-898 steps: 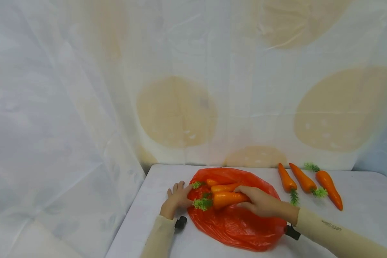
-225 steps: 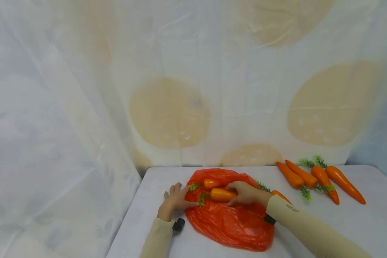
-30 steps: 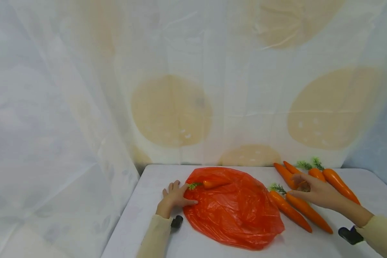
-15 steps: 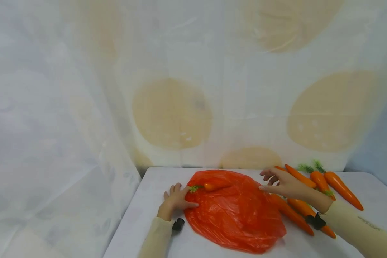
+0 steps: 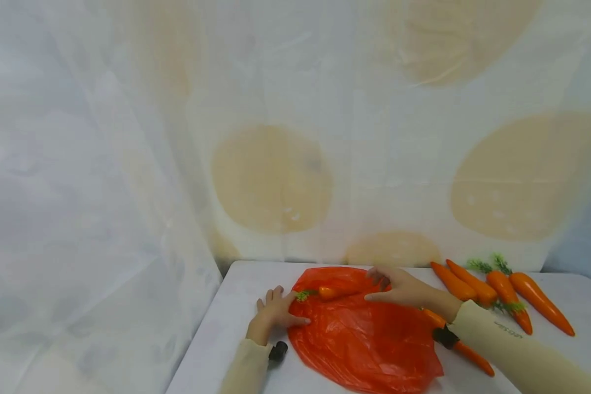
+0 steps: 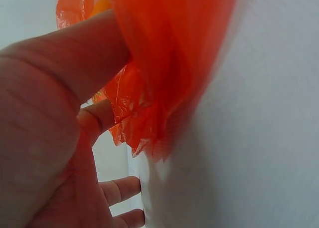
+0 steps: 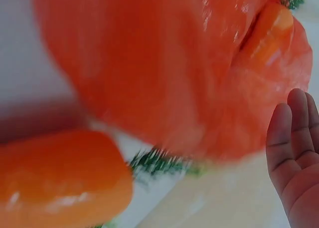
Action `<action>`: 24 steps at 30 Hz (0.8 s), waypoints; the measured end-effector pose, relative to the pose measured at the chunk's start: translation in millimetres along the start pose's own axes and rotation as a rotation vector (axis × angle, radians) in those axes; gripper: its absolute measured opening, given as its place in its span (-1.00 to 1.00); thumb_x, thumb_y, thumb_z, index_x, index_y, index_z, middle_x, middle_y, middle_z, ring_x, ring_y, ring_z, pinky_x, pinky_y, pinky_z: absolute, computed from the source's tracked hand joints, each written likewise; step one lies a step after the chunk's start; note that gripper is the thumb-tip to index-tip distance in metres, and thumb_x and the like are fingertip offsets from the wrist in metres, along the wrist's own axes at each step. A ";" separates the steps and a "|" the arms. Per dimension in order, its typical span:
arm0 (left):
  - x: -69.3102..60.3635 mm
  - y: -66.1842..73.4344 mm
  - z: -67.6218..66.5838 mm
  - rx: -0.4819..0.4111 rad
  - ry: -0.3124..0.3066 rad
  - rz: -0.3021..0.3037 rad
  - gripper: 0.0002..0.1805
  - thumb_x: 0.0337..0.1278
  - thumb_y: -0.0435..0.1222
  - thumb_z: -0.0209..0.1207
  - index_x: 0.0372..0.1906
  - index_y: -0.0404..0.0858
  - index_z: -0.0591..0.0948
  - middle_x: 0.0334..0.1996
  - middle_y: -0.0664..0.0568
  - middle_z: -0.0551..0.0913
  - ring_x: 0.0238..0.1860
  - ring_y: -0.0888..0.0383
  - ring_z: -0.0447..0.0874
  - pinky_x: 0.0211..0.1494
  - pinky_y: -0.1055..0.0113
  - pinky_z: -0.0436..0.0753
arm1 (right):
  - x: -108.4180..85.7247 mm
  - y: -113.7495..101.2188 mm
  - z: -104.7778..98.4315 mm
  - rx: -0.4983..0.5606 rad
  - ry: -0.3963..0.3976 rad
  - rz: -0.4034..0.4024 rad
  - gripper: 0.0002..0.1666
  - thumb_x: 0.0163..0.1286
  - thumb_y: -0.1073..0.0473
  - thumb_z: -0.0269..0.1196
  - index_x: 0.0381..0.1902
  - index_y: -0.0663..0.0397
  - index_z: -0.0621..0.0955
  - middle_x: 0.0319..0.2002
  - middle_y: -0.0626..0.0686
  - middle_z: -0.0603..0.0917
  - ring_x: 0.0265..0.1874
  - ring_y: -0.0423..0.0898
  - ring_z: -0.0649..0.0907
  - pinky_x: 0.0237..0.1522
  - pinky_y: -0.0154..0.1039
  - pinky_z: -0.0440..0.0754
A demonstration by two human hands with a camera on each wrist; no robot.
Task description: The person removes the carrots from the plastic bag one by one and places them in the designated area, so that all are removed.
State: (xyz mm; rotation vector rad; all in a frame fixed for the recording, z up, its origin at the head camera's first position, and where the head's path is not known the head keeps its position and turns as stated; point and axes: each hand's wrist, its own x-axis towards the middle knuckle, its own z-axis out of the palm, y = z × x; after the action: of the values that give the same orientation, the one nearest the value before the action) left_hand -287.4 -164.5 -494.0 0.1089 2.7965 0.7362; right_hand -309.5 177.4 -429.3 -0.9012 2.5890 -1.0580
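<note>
A red plastic bag (image 5: 359,342) lies on the white table, with one orange carrot (image 5: 327,293) at its opening, green leaves pointing left. My left hand (image 5: 276,314) rests at the bag's left edge, fingers spread and thumb on the film. In the left wrist view, the thumb and one fingertip go behind the red film (image 6: 164,48). My right hand (image 5: 401,287) is over the bag's right part, fingers loosely bent and holding nothing, a little right of the carrot. The right wrist view shows its fingers (image 7: 281,138) apart from that carrot.
Several carrots (image 5: 542,303) lie at the back right of the table. Another carrot (image 5: 475,358) lies closer in, right of the bag, partly under the right forearm. A patterned cloth (image 5: 389,180) hangs behind the table.
My right hand has moved left from the carrots at right to above the bag. Since the oldest frame, carrots have moved from the bag to the table's right side. The left hand stays put.
</note>
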 end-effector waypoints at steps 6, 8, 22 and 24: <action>2.9 1.9 -6.6 0.006 0.039 0.010 -0.17 -0.17 0.12 0.45 0.32 0.02 0.50 0.43 -0.20 0.19 0.41 -0.24 0.07 0.43 -0.42 0.01 | 21.9 -12.5 11.1 -0.008 -0.047 0.007 -0.34 0.26 -0.15 0.38 0.13 0.16 0.52 0.03 0.15 0.62 -0.09 -0.01 0.63 -0.03 -0.10 0.61; 4.0 2.6 -7.7 0.003 0.038 0.009 -0.17 -0.18 0.12 0.46 0.32 0.03 0.49 0.44 -0.19 0.19 0.41 -0.24 0.06 0.44 -0.41 0.00 | 27.9 -12.6 15.4 -0.033 -0.075 0.001 -0.34 0.25 -0.16 0.38 0.12 0.16 0.52 0.02 0.14 0.63 -0.07 0.03 0.63 -0.02 -0.07 0.61; 2.0 0.7 -1.8 -0.005 0.024 0.005 -0.16 -0.21 0.13 0.47 0.31 0.05 0.50 0.43 -0.20 0.19 0.40 -0.24 0.06 0.44 -0.42 -0.01 | 57.1 11.4 30.0 -0.190 0.016 0.014 -0.37 0.15 -0.13 0.47 0.04 0.12 0.57 0.02 0.06 0.62 0.04 0.05 0.59 0.18 0.11 0.54; 2.6 1.8 -2.7 -0.007 0.026 0.006 -0.16 -0.21 0.13 0.47 0.31 0.06 0.50 0.44 -0.18 0.19 0.41 -0.24 0.06 0.45 -0.41 -0.01 | 60.6 13.7 28.2 -0.191 0.017 0.032 -0.38 0.15 -0.08 0.48 0.04 0.13 0.57 0.03 0.07 0.62 0.05 0.07 0.59 0.21 0.12 0.52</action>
State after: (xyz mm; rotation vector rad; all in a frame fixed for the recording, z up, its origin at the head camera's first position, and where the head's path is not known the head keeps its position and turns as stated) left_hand -290.6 -163.9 -491.5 0.1078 2.8195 0.7545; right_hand -352.7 132.2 -456.7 -0.8917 2.7452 -0.8241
